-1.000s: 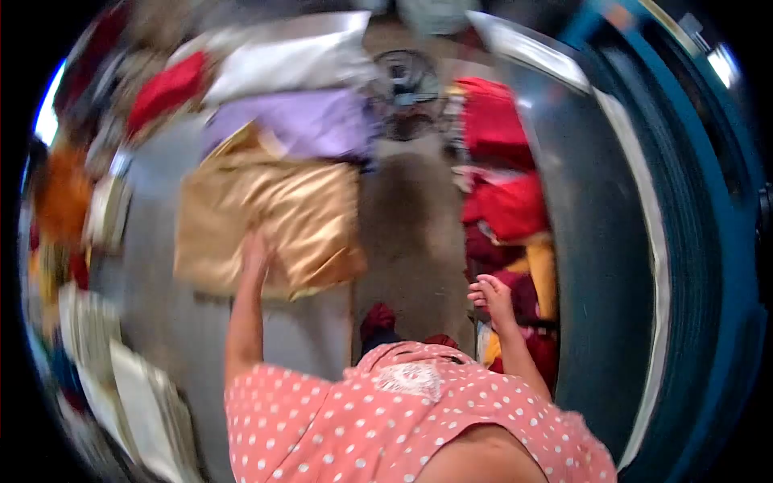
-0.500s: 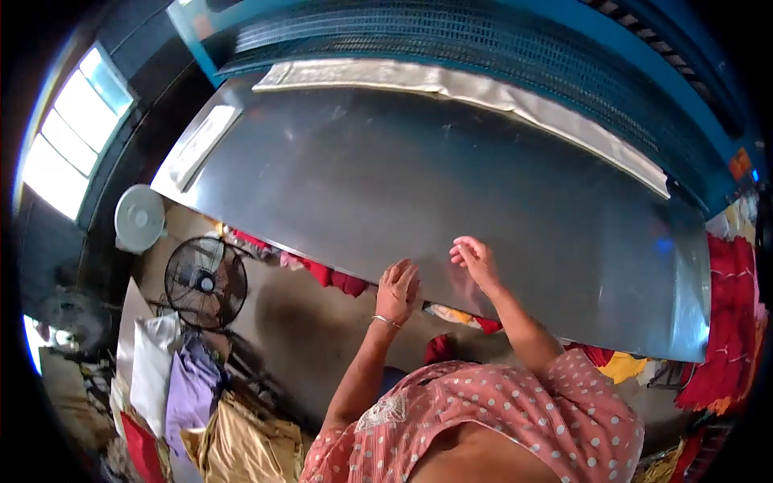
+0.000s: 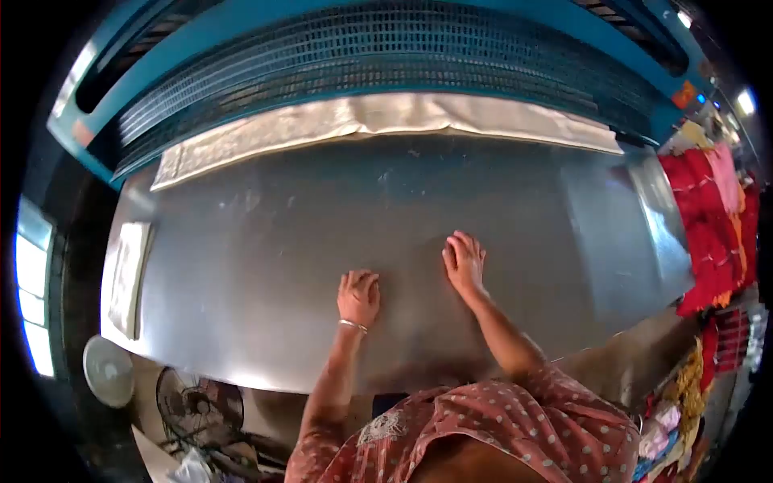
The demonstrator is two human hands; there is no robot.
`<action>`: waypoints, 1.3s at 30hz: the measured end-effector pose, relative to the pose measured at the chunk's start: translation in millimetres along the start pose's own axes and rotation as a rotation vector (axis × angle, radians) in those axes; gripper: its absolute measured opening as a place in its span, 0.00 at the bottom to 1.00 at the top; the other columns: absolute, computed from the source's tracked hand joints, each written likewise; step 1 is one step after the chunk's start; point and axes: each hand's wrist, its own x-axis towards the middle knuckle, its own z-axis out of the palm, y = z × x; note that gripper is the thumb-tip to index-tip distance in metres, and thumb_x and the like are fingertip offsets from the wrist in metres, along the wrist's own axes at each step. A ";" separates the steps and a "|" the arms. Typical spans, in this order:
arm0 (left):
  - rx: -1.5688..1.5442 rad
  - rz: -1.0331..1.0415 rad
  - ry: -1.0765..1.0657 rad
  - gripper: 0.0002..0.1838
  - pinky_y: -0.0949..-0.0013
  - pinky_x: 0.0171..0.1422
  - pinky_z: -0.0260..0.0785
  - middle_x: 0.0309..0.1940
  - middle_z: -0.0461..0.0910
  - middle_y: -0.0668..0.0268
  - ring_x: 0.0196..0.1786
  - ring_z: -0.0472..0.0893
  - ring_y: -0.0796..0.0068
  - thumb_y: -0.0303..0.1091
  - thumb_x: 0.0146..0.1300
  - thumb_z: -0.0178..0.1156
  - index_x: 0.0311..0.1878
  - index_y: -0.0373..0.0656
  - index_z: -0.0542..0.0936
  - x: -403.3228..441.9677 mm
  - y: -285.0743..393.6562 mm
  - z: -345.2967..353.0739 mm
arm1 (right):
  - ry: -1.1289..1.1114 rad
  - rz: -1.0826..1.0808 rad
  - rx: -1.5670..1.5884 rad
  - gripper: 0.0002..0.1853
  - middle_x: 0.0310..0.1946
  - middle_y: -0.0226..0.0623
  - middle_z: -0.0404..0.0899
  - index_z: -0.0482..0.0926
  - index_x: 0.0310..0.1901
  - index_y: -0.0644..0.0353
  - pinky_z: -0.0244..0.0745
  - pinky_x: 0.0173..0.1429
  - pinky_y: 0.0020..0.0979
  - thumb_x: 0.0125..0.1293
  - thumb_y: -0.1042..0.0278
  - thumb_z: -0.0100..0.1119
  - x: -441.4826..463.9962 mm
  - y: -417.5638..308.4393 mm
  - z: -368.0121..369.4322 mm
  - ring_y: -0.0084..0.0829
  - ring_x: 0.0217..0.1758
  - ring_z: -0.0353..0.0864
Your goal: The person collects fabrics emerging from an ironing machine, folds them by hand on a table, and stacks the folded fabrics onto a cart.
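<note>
A wide metal table [image 3: 386, 217] spreads out in front of me. Over its near middle is my left hand [image 3: 359, 298], a bangle at the wrist, its fingers curled and pressed together with nothing seen in them. To the right and a little farther off, my right hand [image 3: 465, 259] is at the metal surface, fingers bent and somewhat apart, holding nothing. A long pale cloth strip [image 3: 386, 114] lies along the far edge, and a folded pale cloth [image 3: 129, 278] rests at the left end.
Behind the table stands a blue machine [image 3: 378, 40] with a slatted front. Red cloth [image 3: 700, 225] hangs at the right end. A black fan [image 3: 197, 406] and a round white object [image 3: 109, 370] are at lower left. Colourful fabrics [image 3: 668, 427] lie at lower right.
The view has turned from the fabric piles to the metal table. My left hand has left the gold cloth, and both hands are now over the table.
</note>
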 end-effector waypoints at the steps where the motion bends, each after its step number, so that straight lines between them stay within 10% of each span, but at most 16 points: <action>1: -0.014 0.077 -0.005 0.09 0.61 0.42 0.70 0.36 0.78 0.65 0.39 0.75 0.60 0.26 0.51 0.58 0.37 0.47 0.79 22.3 -22.7 9.7 | 0.017 -0.018 -0.038 0.12 0.52 0.33 0.70 0.73 0.45 0.53 0.60 0.55 0.42 0.59 0.64 0.57 0.4 -7.2 -3.1 0.38 0.57 0.66; 13: 0.334 0.324 0.082 0.25 0.55 0.58 0.62 0.53 0.71 0.64 0.57 0.68 0.60 0.27 0.50 0.54 0.55 0.50 0.72 333.8 -146.9 168.7 | -0.137 0.126 -0.066 0.11 0.52 0.32 0.69 0.74 0.43 0.54 0.60 0.55 0.40 0.58 0.69 0.58 19.9 -12.1 -4.2 0.38 0.58 0.66; 15: 0.319 0.064 -0.034 0.21 0.59 0.52 0.66 0.49 0.74 0.63 0.54 0.71 0.60 0.26 0.52 0.53 0.51 0.50 0.73 351.8 -143.2 197.2 | -0.124 0.130 -0.059 0.10 0.52 0.31 0.70 0.75 0.43 0.53 0.60 0.55 0.40 0.59 0.69 0.57 25.5 -6.5 -4.0 0.38 0.57 0.67; 20: 0.112 0.198 -0.294 0.12 0.52 0.31 0.70 0.28 0.80 0.58 0.29 0.80 0.52 0.41 0.65 0.42 0.37 0.53 0.77 291.4 -87.7 206.0 | -0.102 0.142 -0.008 0.10 0.52 0.31 0.71 0.75 0.43 0.51 0.60 0.56 0.40 0.59 0.70 0.56 17.5 -12.7 -5.1 0.37 0.57 0.67; 24: -0.008 0.488 -0.493 0.08 0.61 0.36 0.73 0.28 0.79 0.60 0.30 0.80 0.60 0.39 0.60 0.52 0.42 0.54 0.76 147.0 14.8 144.4 | -0.070 0.133 -0.024 0.13 0.51 0.31 0.70 0.75 0.44 0.54 0.60 0.57 0.38 0.56 0.72 0.58 10.9 -8.8 -2.7 0.37 0.58 0.66; 26: -0.295 0.534 -0.272 0.09 0.61 0.36 0.73 0.31 0.79 0.61 0.32 0.80 0.58 0.37 0.60 0.54 0.43 0.52 0.77 111.6 29.6 132.3 | -0.071 0.145 0.030 0.11 0.51 0.32 0.71 0.75 0.43 0.54 0.59 0.57 0.40 0.58 0.73 0.56 7.5 -6.9 -3.4 0.38 0.59 0.66; 29: -0.438 0.139 -0.539 0.10 0.59 0.36 0.73 0.34 0.79 0.63 0.34 0.79 0.56 0.34 0.59 0.55 0.44 0.53 0.78 130.3 16.4 108.4 | -0.077 0.142 0.024 0.10 0.52 0.33 0.71 0.74 0.44 0.55 0.59 0.58 0.40 0.59 0.72 0.55 10.4 -15.7 -7.3 0.38 0.59 0.66; 39: 0.151 0.310 -0.056 0.22 0.57 0.57 0.62 0.51 0.72 0.66 0.55 0.69 0.60 0.25 0.48 0.54 0.50 0.52 0.76 295.7 -83.5 147.2 | -0.038 0.118 -0.044 0.10 0.53 0.32 0.71 0.74 0.45 0.55 0.61 0.57 0.40 0.60 0.70 0.56 7.1 -15.4 0.2 0.36 0.59 0.67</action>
